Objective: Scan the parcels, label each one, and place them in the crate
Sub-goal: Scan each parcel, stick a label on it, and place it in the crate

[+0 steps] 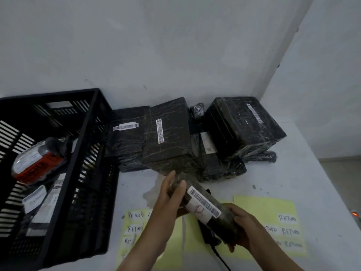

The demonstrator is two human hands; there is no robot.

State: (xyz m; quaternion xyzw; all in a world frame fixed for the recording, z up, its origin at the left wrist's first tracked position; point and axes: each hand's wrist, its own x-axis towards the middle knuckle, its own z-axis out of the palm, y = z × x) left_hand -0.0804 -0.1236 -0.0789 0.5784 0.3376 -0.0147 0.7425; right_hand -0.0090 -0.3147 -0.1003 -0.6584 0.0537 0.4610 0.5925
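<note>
Dim, flat light; soft blur, wide-angle bending at edges.

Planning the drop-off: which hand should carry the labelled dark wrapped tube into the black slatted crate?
Probably left. The left hand grips the dark wrapped cylindrical parcel at the end nearer the black slatted plastic crate, which stands to the left; the right hand holds the end farther from it.

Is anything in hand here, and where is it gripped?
A long black-wrapped parcel, held in both hands: left hand grips its far end, right hand its near end, barcode label between them.
</note>
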